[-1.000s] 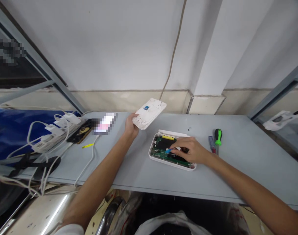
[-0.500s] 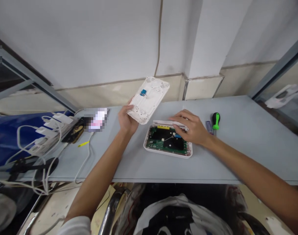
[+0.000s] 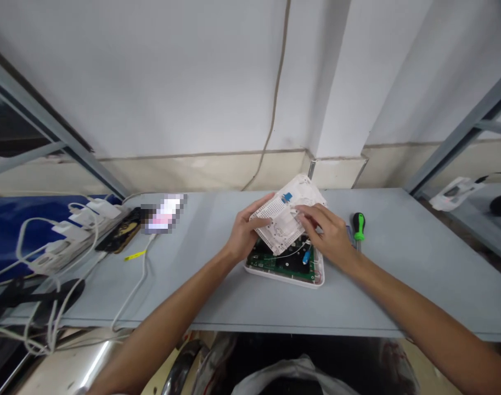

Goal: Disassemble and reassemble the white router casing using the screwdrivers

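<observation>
My left hand (image 3: 247,227) is closed on the vented end of a white plastic cover (image 3: 289,222), thumb on its inner face. A blue connector (image 3: 287,197) sits on that face. The cover is tilted above an open white housing (image 3: 283,278) and hides its far part. My right hand (image 3: 322,227) has its fingers pinched together at the cover's inner face; whatever they hold is too small to make out. Inside the housing lie a green circuit board (image 3: 275,267), a thin white cable (image 3: 289,254) and a blue plug (image 3: 307,257).
A green and black screwdriver (image 3: 359,226) lies right of the housing. On the left are a lit phone (image 3: 165,214), a dark phone (image 3: 120,230), a power strip with chargers (image 3: 69,241) and loose white cables (image 3: 143,274). The wall (image 3: 184,171) stands behind the grey table (image 3: 398,263).
The cover has moved right and down, over the housing, in my left hand. My right hand has gone from the housing's far edge to the cover's inner face. The blue plug now shows uncovered.
</observation>
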A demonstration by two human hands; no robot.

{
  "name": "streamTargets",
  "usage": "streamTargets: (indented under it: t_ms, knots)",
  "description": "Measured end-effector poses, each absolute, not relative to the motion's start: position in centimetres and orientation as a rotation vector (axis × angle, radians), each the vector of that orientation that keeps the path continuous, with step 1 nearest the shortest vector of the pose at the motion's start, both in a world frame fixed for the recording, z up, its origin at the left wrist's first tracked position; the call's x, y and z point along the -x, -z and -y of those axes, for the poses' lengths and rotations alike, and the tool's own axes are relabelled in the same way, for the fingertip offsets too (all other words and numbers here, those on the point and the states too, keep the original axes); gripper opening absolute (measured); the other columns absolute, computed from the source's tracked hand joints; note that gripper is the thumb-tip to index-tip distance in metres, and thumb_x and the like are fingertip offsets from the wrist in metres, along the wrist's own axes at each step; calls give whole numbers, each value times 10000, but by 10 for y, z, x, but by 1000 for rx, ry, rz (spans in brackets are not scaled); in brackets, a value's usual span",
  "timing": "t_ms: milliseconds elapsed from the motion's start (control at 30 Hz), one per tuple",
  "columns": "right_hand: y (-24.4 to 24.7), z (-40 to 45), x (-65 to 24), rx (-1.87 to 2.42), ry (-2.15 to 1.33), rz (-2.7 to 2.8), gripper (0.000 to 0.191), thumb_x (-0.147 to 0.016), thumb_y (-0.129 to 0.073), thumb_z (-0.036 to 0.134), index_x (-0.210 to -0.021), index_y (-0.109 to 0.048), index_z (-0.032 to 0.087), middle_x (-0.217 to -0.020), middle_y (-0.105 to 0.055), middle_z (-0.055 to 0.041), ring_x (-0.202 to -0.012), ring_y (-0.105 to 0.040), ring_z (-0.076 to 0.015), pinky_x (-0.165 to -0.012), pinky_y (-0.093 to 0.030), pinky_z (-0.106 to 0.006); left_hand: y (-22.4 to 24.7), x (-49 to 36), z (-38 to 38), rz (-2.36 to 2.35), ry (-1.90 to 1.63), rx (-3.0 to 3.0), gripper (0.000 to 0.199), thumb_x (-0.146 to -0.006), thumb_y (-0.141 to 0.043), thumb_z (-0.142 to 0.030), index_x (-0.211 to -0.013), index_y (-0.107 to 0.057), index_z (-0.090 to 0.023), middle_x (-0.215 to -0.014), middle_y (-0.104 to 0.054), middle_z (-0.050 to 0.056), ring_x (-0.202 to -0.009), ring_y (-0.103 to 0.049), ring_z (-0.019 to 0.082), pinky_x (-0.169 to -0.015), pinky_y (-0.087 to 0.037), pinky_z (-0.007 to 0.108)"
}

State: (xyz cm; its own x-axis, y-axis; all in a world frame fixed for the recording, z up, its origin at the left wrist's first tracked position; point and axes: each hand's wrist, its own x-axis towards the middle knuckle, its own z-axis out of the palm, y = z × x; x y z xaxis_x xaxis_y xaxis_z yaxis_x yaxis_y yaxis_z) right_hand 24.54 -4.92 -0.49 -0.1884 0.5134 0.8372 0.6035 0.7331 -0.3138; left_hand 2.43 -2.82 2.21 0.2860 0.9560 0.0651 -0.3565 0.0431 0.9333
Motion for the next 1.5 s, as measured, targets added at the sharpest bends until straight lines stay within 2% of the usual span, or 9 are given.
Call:
streamTargets:
  t_ms: [167, 367, 533, 600, 700, 967, 1200, 1367, 1500]
  knots:
    - [8, 50, -244, 853, 143, 1886, 120, -1034, -611, 227, -1112, -681, 283, -922, -755, -52, -748, -721, -226, -661, -622, -366, -18, -28, 37, -655, -1062, -1112, 611, -676, -856, -206, -1279, -777, -264, -1327, -746, 69, -1311, -629, 365, -1049, -508, 431]
    - [-22, 26, -256, 874, 226, 1869, 68, -1026, -626, 243, -1006, -690, 228, -900, -773, -37, -742, -730, -206, -688, -609, -351, -15, -11, 17, -553, -1172, -1233, 585, -879, -723, -582, -1359, -716, -248, -1351, -715, 125, -1308, -618, 360, -1077, -488, 487]
    - [-73, -20, -263, 957, 177, 1948, 64, -966, -674, 241, -937, -722, 210, -854, -772, -31, -733, -717, -200, -695, -575, -334, 8, 13, -13, -1042, -1092, -2100, 404, -789, -805, -292, -1189, -779, -241, -1261, -750, 104, -1245, -618, 328, -1151, -431, 503]
    - [-83, -34, -257, 953, 236, 2019, 114, -979, -626, 207, -911, -718, 204, -857, -763, -42, -767, -712, -209, -724, -560, -341, 16, 13, -16, -1130, -822, -2329, 254, -867, -665, -175, -1081, -795, -212, -1129, -786, 80, -1108, -684, 269, -1080, -499, 435]
    - [-79, -47, -242, 957, 298, 2137, 193, -1018, -545, 174, -921, -711, 192, -896, -748, -66, -815, -698, -214, -759, -537, -341, 17, 8, -8, -1256, -596, -2486, 313, -896, -534, -73, -1057, -779, -182, -1057, -785, 66, -1039, -694, 226, -994, -543, 354]
    - [-36, -60, -211, 1090, 179, 2451, 212, -1066, -486, 161, -1064, -696, 134, -1051, -720, -117, -944, -661, -229, -827, -476, -323, 4, -1, 9, -1415, -438, -2736, 256, -969, -533, -137, -1107, -743, -189, -1066, -756, 79, -1083, -676, 259, -935, -541, 376]
    - [-17, -65, -204, 1153, 145, 2651, 302, -985, -448, 2, -1069, -704, 137, -1063, -701, -114, -886, -639, -204, -728, -403, -299, 4, -8, 13, -1642, -730, -2636, 202, -979, -560, -197, -986, -761, -221, -996, -786, 33, -870, -739, 211, -717, -506, 315]
    - [-18, -56, -201, 1152, 72, 2712, 242, -964, -524, 27, -1032, -722, 150, -1033, -729, -113, -871, -665, -207, -706, -410, -297, -2, -1, 5, -1622, -1005, -2582, 180, -951, -586, -191, -976, -763, -215, -919, -785, 17, -812, -730, 177, -742, -511, 297]
    - [-18, -48, -197, 1199, 16, 2673, 176, -961, -577, 69, -938, -727, 157, -974, -755, -73, -847, -697, -178, -736, -473, -287, -3, 5, -3, -1525, -1029, -2654, 176, -935, -594, -164, -956, -763, -206, -965, -790, 37, -908, -730, 199, -792, -530, 309]
